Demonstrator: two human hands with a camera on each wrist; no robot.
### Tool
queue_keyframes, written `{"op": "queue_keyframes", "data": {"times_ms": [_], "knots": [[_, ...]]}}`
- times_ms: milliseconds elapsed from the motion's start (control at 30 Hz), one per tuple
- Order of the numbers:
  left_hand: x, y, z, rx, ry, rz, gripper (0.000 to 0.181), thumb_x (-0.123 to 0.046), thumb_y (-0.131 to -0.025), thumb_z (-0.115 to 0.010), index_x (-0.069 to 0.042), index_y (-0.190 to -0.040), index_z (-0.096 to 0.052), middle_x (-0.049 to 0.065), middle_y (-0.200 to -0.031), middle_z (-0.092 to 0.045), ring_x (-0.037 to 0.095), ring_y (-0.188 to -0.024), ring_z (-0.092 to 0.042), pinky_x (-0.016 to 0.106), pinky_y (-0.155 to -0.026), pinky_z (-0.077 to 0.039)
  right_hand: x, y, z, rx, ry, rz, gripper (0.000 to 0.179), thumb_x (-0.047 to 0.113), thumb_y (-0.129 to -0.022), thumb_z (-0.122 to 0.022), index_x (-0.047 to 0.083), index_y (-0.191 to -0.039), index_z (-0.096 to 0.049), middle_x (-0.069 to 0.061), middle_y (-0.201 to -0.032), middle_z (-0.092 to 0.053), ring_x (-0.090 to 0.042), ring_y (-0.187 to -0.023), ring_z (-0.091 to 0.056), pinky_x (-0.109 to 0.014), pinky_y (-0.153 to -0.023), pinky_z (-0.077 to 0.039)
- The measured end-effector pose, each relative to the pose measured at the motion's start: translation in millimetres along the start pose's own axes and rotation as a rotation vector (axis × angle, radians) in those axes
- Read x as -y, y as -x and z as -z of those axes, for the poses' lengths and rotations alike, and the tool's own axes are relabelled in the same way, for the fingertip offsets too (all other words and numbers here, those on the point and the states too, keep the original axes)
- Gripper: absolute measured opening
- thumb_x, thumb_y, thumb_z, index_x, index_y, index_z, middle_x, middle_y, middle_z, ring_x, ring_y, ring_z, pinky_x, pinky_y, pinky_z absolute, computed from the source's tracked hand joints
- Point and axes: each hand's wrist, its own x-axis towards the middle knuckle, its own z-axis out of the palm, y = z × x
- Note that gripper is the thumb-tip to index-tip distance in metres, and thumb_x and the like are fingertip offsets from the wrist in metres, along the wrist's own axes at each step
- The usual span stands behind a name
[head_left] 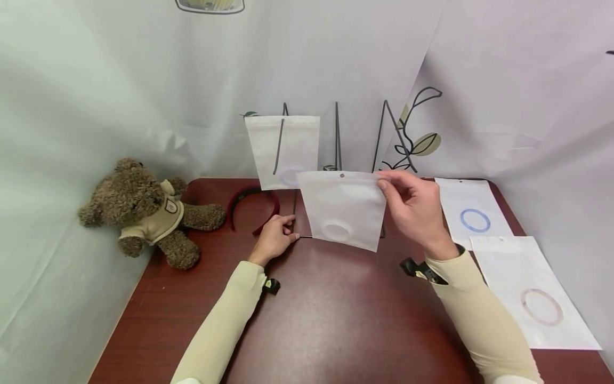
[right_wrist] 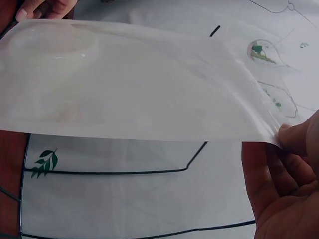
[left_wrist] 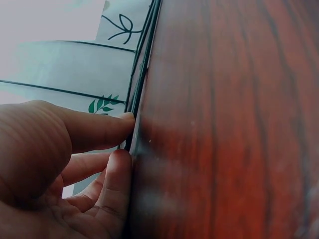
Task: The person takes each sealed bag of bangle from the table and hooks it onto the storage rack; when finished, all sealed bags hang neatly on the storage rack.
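Observation:
My right hand [head_left: 416,213] pinches the upper right corner of a white pouch [head_left: 340,200] with a hang hole in its top edge. A pale ring [head_left: 337,230] shows through the pouch near its bottom. Behind it stands a black wire display rack [head_left: 337,133], partly hidden by the pouch. With thumb and fingers, my left hand [head_left: 274,237] pinches the rack's base wire [left_wrist: 133,122] at the front left, down by the tabletop. Another white pouch [head_left: 288,141], with a faint lilac ring in it, hangs on the rack's left prong.
Two more white pouches lie at the right, one with a blue ring [head_left: 475,220], the other with a pinkish ring [head_left: 542,307]. A dark red headband [head_left: 235,205] lies behind my left hand. At the left sits a brown teddy bear [head_left: 153,213]. Patterned white curtains surround the table [head_left: 331,314].

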Motion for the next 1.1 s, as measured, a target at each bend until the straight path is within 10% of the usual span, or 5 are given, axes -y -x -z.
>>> {"op": "queue_keyframes", "data": {"times_ms": [1100], "knots": [[-2.2, 0.0, -0.6, 0.012, -0.001, 0.018, 0.057, -0.012, -0.092, -0.081, -0.004, -0.146, -0.063, 0.016, -0.126, -0.066, 0.023, -0.097, -0.066, 0.039, -0.089, -0.054, -60, -43.7, -57, -0.211, 0.081, -0.088, 0.020, 0.015, -0.106, -0.065, -0.001, -0.112, -0.076, -0.015, -0.098, -0.078, -0.011, -0.079, -0.063, -0.016, -0.072, -0.044]]}}
